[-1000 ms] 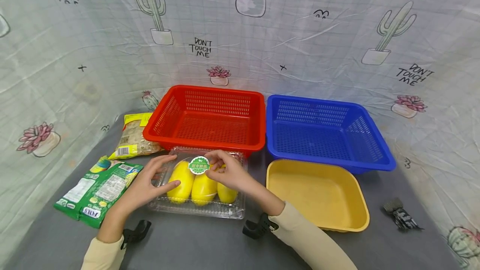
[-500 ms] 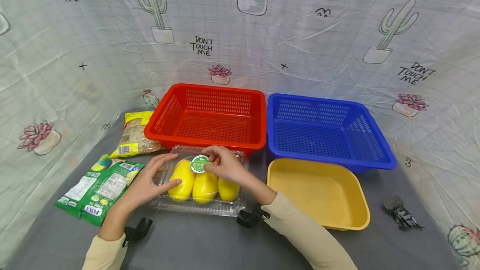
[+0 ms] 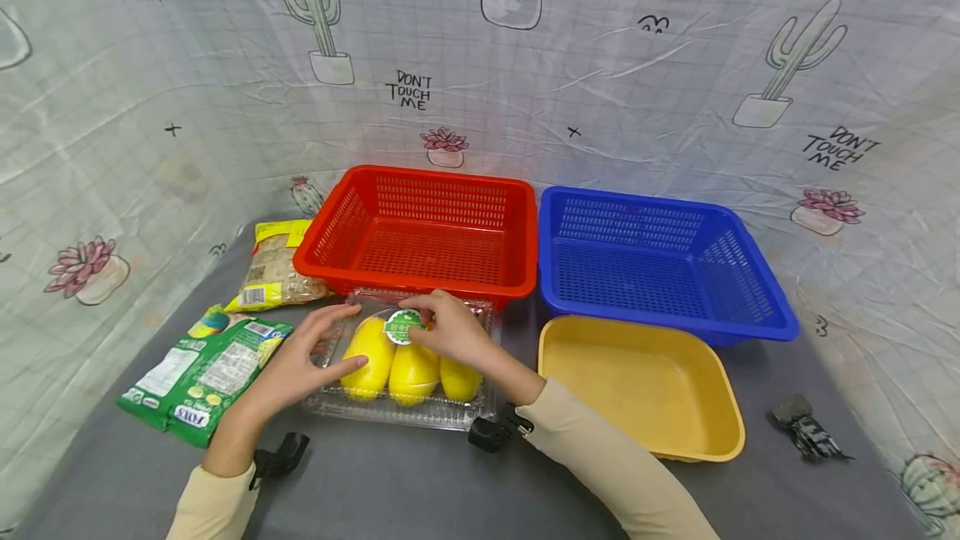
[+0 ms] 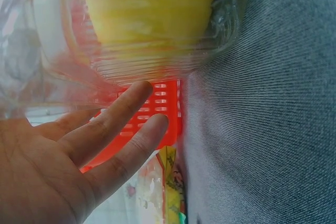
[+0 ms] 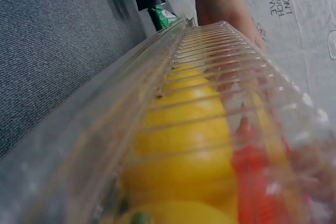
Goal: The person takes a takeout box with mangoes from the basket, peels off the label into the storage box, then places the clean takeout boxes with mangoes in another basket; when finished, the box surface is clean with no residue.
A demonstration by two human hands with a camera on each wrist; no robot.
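A clear plastic box (image 3: 472,415) with yellow fruits (image 3: 414,369) inside lies in front of the red basket, a round green-and-white sticker (image 3: 403,327) on its lid. The right hand (image 3: 457,332) is over the lid, its thumb and forefinger pinching at the sticker's right edge. At the box's left side is the left hand (image 3: 300,369), thumb over the lid and fingers spread. In the left wrist view the left hand's fingers (image 4: 123,153) are extended along the box's side. The right wrist view shows yellow fruit (image 5: 184,145) through the ribbed plastic; right fingers are unclear there.
Behind stand a red basket (image 3: 420,286) and a blue basket (image 3: 667,322). A yellow tray (image 3: 637,390) is right of the box. On the left lie a green bag (image 3: 202,377) and a yellow-ended clear bag (image 3: 273,269); a dark bristly object (image 3: 806,427) lies far right.
The right hand has moved slightly left over the lid and closed its fingertips onto the sticker, covering more of its right side. The left hand has stayed beside the box.
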